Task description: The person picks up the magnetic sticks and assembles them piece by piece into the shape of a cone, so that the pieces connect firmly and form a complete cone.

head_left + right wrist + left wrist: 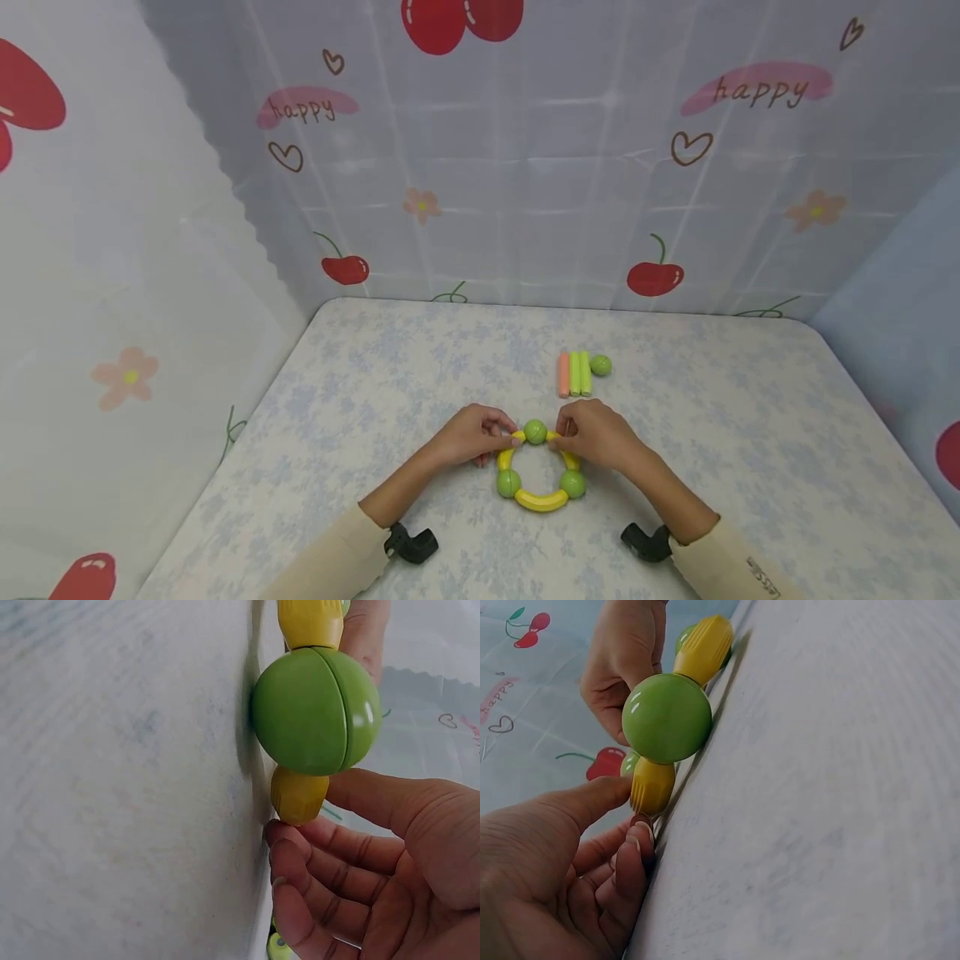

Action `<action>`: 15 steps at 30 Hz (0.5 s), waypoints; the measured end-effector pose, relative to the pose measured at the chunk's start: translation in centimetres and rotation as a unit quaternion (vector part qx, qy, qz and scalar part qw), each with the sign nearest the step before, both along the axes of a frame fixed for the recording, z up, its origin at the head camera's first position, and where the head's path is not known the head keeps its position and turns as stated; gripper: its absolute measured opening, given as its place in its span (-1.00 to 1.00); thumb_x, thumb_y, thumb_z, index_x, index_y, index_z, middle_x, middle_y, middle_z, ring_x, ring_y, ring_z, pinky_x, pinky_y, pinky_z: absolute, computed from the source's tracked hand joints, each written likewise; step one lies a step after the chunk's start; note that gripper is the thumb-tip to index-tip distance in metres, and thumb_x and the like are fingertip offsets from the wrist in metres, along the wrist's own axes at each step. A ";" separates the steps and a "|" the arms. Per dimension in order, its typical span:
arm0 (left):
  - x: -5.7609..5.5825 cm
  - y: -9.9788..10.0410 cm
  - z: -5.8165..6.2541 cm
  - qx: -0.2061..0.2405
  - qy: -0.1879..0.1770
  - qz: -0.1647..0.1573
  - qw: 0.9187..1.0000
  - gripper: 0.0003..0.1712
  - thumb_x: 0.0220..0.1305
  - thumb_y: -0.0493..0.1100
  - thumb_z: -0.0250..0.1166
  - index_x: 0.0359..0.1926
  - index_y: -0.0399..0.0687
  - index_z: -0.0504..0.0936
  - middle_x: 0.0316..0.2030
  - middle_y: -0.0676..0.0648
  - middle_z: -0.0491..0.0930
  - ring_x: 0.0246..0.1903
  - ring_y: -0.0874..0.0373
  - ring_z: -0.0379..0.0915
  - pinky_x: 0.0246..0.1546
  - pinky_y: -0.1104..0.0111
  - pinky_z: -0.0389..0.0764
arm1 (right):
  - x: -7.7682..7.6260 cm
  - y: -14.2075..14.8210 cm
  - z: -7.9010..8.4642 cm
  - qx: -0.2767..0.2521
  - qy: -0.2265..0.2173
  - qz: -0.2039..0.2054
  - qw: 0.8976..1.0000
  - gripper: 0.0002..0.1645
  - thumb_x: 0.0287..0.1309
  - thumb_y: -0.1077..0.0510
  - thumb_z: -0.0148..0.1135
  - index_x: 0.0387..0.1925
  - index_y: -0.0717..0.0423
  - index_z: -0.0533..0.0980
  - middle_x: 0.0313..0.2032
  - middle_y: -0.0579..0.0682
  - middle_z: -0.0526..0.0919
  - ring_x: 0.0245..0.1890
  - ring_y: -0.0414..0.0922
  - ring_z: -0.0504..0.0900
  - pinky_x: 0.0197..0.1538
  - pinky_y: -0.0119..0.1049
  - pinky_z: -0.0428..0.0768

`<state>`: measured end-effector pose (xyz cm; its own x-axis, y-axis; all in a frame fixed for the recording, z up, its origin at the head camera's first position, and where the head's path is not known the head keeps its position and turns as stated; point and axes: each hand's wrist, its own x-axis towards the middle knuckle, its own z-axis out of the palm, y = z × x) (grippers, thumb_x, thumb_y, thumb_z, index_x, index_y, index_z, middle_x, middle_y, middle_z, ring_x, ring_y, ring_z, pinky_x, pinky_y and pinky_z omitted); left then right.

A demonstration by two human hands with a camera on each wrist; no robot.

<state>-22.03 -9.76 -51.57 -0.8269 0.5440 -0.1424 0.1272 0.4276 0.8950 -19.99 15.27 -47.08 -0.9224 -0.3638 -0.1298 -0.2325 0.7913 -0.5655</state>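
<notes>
A ring of yellow curved rods (542, 501) joined by green balls (535, 431) lies on the patterned table in the head view. My left hand (465, 435) pinches the upper left yellow rod (652, 787) between thumb and fingertips. On the other side, the upper right yellow rod (298, 796) is pinched by my right hand (596, 433). One green ball sits at the top of the ring between the hands; the other two (508, 483) are lower, either side of the bottom rod. Partly hidden under my left hand is a small red piece (482, 459).
Beyond the right hand, an orange rod (564, 375) and two lime-green rods (581, 373) lie side by side, with a loose green ball (601, 365) next to them. A printed curtain (510, 233) hangs behind the table's far edge.
</notes>
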 end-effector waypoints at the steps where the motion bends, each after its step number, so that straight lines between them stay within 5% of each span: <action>1: 0.0 0.0 0.0 0.000 0.000 0.001 1.000 -0.80 0.32 -0.01 0.43 -0.12 0.05 0.75 -0.59 -0.02 0.62 -0.78 0.18 0.40 -0.73 0.42 0.48 | 0.0 0.1 0.1 -0.005 0.000 0.004 1.000 -0.76 0.14 0.08 0.52 -0.50 -0.01 0.59 -0.61 -0.15 0.52 -0.61 -0.20 0.47 -0.51 -0.31 0.46; 7: 0.1 0.0 0.0 0.011 -0.004 -0.001 1.000 -0.79 0.33 0.01 0.42 -0.11 0.05 0.76 -0.58 -0.05 0.63 -0.77 0.16 0.42 -0.74 0.39 0.49 | -0.3 1.4 0.6 -0.041 0.002 0.005 0.999 -0.76 0.30 0.00 0.38 -0.42 0.05 0.67 -0.59 -0.10 0.59 -0.61 -0.19 0.50 -0.52 -0.28 0.49; 15: -0.1 0.0 -0.4 0.015 0.011 0.005 1.000 -0.77 0.33 0.06 0.41 -0.10 0.08 0.77 -0.59 -0.02 0.62 -0.78 0.15 0.41 -0.74 0.35 0.49 | -2.0 3.8 1.7 -0.105 0.022 -0.056 0.993 -0.77 0.36 0.12 0.31 -0.19 0.25 0.68 -0.48 0.03 0.67 -0.56 -0.08 0.60 -0.49 -0.24 0.58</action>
